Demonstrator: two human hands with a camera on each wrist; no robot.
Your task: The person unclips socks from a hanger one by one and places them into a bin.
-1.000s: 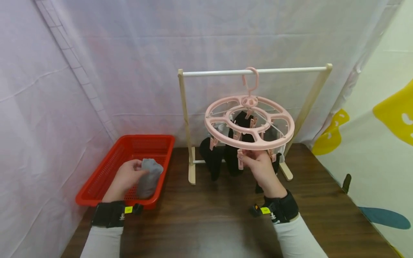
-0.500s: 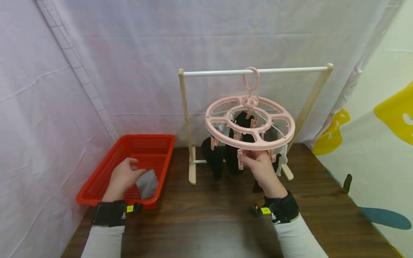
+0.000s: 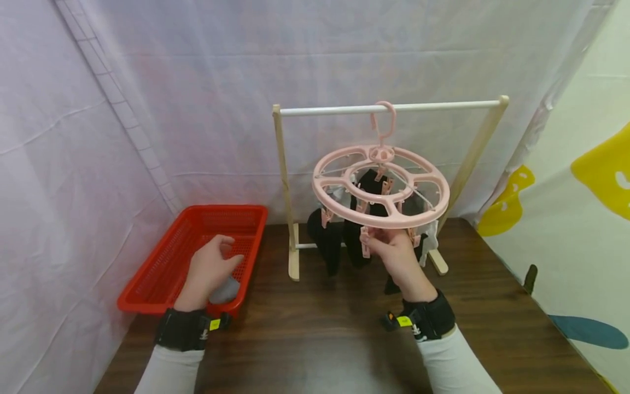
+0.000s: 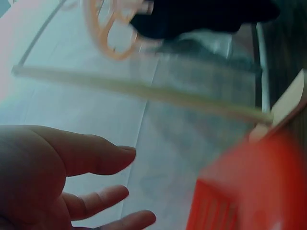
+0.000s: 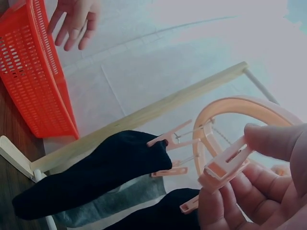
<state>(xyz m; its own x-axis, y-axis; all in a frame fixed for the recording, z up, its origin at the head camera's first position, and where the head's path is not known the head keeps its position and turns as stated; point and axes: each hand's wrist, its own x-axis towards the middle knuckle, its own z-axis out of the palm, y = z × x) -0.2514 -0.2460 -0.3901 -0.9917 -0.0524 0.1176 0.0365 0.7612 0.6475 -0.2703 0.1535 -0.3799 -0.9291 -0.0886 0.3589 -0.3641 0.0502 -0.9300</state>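
The left hand (image 3: 210,269) hovers over the red basket (image 3: 252,235), thumb and fingers apart and holding nothing; the left wrist view also shows this hand (image 4: 72,167) empty. A grey cloth (image 3: 225,291) lies in the basket's near right corner, partly hidden by the hand. The right hand (image 3: 400,261) pinches a pink clip (image 3: 365,242) at the front of the round pink hanger (image 3: 381,222). In the right wrist view, that clip (image 5: 225,165) sits between thumb and fingers with no cloth in it. Black socks (image 5: 96,167) hang from other clips beside it.
A rack with a white bar (image 3: 325,111) and wooden posts stands on the brown table (image 3: 315,339), carrying the hanger by its hook. A white item (image 3: 430,241) hangs at the hanger's right. White curtains rise behind and at the left.
The left hand has let go of the grey cloth, which dropped into the basket, and has moved slightly right with its fingers spread. The right hand has stayed on its clip.
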